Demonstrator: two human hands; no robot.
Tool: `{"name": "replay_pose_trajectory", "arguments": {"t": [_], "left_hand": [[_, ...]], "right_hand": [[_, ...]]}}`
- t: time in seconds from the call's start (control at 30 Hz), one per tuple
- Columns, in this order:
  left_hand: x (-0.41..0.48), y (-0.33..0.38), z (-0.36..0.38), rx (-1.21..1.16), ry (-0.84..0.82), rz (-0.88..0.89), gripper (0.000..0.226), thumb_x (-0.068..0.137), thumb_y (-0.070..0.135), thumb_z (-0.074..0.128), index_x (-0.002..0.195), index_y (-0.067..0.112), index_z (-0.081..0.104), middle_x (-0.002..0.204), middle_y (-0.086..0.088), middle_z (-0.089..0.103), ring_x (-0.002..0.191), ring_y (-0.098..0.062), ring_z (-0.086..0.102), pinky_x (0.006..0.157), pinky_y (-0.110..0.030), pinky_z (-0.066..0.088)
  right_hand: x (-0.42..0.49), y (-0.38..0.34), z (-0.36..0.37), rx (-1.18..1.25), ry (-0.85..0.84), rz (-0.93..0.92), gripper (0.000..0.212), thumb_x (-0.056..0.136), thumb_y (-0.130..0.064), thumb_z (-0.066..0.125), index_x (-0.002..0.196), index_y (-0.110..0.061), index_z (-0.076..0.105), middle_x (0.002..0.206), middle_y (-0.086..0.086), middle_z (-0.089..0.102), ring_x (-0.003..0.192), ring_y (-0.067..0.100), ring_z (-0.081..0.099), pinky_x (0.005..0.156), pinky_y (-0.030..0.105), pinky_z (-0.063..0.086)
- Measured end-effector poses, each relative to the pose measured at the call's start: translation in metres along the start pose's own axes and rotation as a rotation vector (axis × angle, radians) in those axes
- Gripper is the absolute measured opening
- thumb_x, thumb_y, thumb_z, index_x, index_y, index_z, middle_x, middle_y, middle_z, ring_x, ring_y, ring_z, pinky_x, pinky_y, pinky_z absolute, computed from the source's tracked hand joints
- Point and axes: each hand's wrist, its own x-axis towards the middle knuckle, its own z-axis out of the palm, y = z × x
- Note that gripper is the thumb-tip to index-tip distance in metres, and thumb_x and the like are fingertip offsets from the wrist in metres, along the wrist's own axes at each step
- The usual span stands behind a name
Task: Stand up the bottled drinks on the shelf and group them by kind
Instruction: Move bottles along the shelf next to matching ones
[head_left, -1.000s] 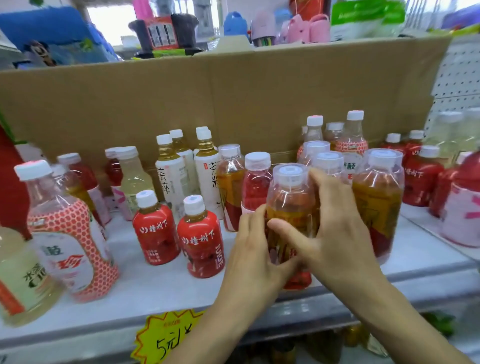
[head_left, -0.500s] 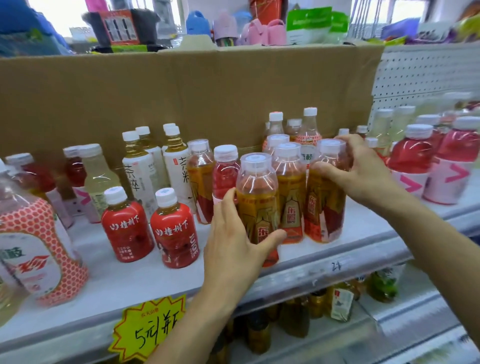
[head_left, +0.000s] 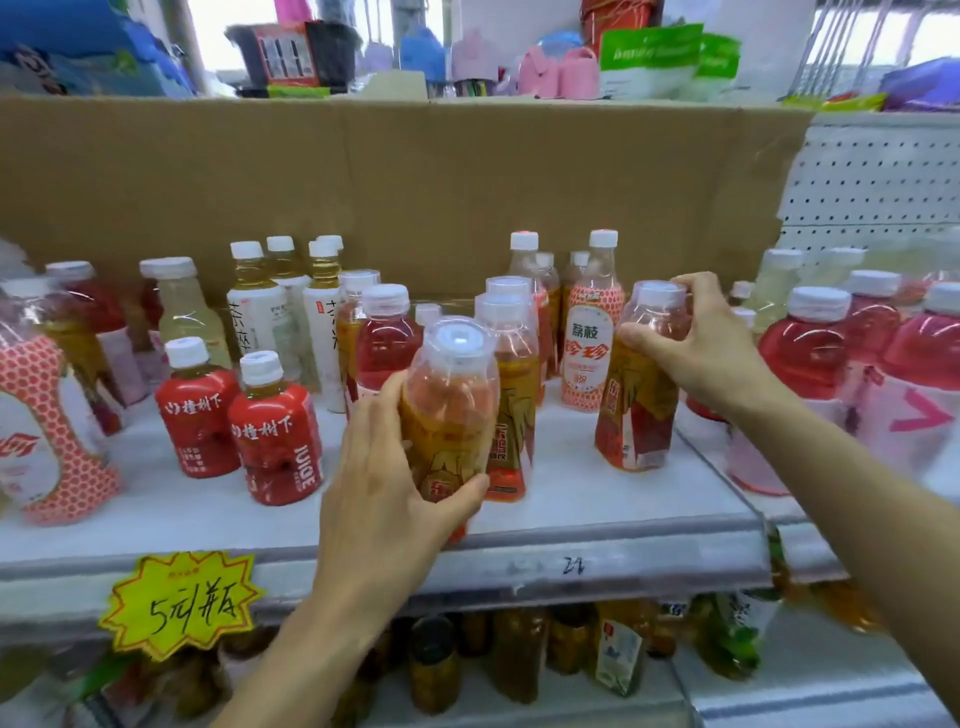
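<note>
My left hand (head_left: 387, 467) grips an orange tea bottle (head_left: 449, 400) with a clear cap, held near the front edge of the white shelf (head_left: 597, 499) and tilted toward me. My right hand (head_left: 701, 343) holds a second orange tea bottle (head_left: 636, 405) by its shoulder; it leans left on the shelf, apart from the others. A third orange tea bottle (head_left: 511, 395) stands upright just behind the left one. Two red juice bottles (head_left: 236, 415) stand at front left. White-labelled tea bottles (head_left: 291, 317) stand behind them.
A cardboard sheet (head_left: 415, 182) backs the shelf. Pink drink bottles (head_left: 857, 358) fill the right side, and a lychee bottle (head_left: 587, 338) stands mid-back. A large patterned bottle (head_left: 41, 426) sits at far left. A yellow price tag (head_left: 182, 603) hangs on the shelf edge; more bottles sit below.
My right hand has pulled its orange bottle to the right, away from the group, and tipped it. My left hand has lifted and tilted its bottle toward me.
</note>
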Motion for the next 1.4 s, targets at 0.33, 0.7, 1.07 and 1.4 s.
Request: {"name": "replay_pose_trajectory", "arguments": {"t": [0.33,0.7,1.07,1.4], "left_hand": [[-0.009,0.103,0.051,-0.064,-0.010,0.018,0.099,0.069,0.055,0.078,0.147,0.039,0.020,0.132,0.019,0.037,0.121,-0.004,0.044,0.094,-0.035,0.055],[0.024,0.116,0.123,-0.150,-0.103,-0.152,0.100,0.083,0.042,0.075,0.153,0.037,0.005,0.150,0.017,0.028,0.140,-0.005,0.031,0.115,-0.032,0.035],[0.066,0.106,0.027,0.299,0.157,0.294,0.069,0.081,0.059,0.053,0.138,0.022,0.044,0.124,0.002,0.045,0.112,-0.016,0.043,0.095,-0.021,0.032],[0.160,0.079,0.001,-0.007,-0.281,-0.024,0.101,0.065,0.083,0.053,0.152,0.038,0.028,0.150,0.010,0.039,0.130,-0.011,0.046,0.106,-0.042,0.044]], "right_hand": [[0.025,0.018,-0.014,-0.121,-0.165,-0.077,0.063,0.085,-0.047,0.071,0.126,-0.017,0.034,0.121,0.006,0.061,0.105,0.027,0.061,0.092,0.050,0.051],[0.019,-0.020,-0.060,-0.034,-0.470,-0.474,0.037,0.095,-0.051,0.051,0.126,-0.033,0.061,0.124,-0.015,0.062,0.108,0.004,0.056,0.100,0.028,0.043],[0.052,-0.035,-0.045,-0.494,-0.651,-0.536,0.061,0.074,-0.049,0.078,0.125,-0.047,0.044,0.118,-0.015,0.049,0.112,0.014,0.051,0.097,0.042,0.047],[0.122,-0.083,-0.053,-0.488,-0.540,-0.488,0.052,0.081,-0.063,0.064,0.118,-0.027,0.062,0.111,-0.011,0.066,0.101,0.010,0.062,0.090,0.033,0.052]]}}
